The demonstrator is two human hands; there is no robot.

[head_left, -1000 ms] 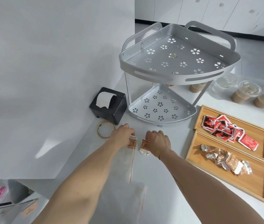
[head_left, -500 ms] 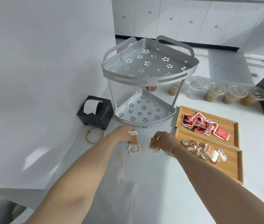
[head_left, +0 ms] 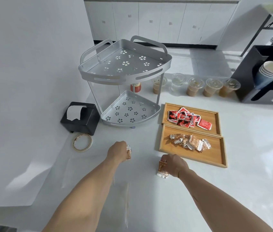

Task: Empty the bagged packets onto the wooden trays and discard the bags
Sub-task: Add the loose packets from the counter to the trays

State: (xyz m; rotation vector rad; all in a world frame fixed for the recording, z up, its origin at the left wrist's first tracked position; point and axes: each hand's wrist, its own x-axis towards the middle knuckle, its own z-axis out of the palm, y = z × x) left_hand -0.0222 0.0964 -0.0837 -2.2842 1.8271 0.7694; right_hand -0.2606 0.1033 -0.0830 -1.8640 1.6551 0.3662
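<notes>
My left hand [head_left: 117, 150] grips a small brown packet [head_left: 128, 153] above the white counter. Farther right, my right hand [head_left: 174, 164] holds brown packets [head_left: 162, 169] just short of the near wooden tray [head_left: 216, 157], which holds a heap of brown and silver packets [head_left: 190, 142]. Behind it, the far wooden tray [head_left: 213, 115] carries red packets [head_left: 185, 118]. Clear plastic bags [head_left: 127, 205] lie flat on the counter between my forearms, with a reddish seal strip showing.
A grey two-tier corner rack [head_left: 125, 84] stands behind my hands. A black tissue box [head_left: 80, 119] and a tape roll [head_left: 82, 142] sit to the left. Lidded drink cups [head_left: 211, 87] line the back, with a black cup holder [head_left: 266, 72] at right.
My hands have drawn apart: the right hand moved right toward the near tray with its packets, the left stayed holding one. The packet lying between them is no longer on the counter.
</notes>
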